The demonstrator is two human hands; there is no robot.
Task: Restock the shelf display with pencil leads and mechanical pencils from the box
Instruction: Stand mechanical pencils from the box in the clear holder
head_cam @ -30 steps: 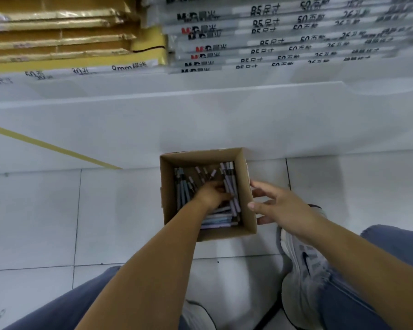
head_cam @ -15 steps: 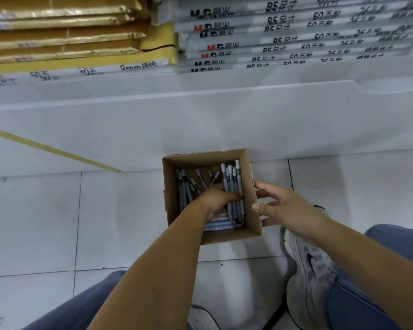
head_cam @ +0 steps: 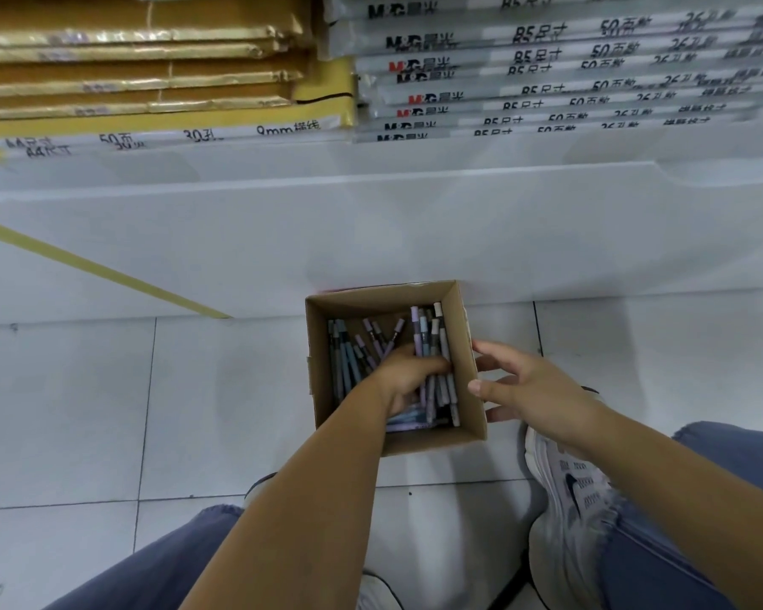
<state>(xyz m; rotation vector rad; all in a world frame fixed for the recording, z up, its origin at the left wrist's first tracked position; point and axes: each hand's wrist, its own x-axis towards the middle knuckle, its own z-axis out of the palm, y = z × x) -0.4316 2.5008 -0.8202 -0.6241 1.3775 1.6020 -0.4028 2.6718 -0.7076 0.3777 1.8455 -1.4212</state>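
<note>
Pencils (head_cam: 432, 345) now bunched in curled left hand (head_cam: 408, 380) inside box (head_cam: 371, 298); right hand (head_cam: 534, 389) splayed, empty, beside box.

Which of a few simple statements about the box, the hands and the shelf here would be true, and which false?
1. The cardboard box stands on the tiled floor. True.
2. The left hand grips a bunch of pencils inside the box. True.
3. The right hand holds a pencil. False: it holds nothing, its fingers spread beside the box's right wall.
4. The box is empty. False: many pencils lie in it.
5. Stacked paper packs lie on the shelf above. True.
</note>
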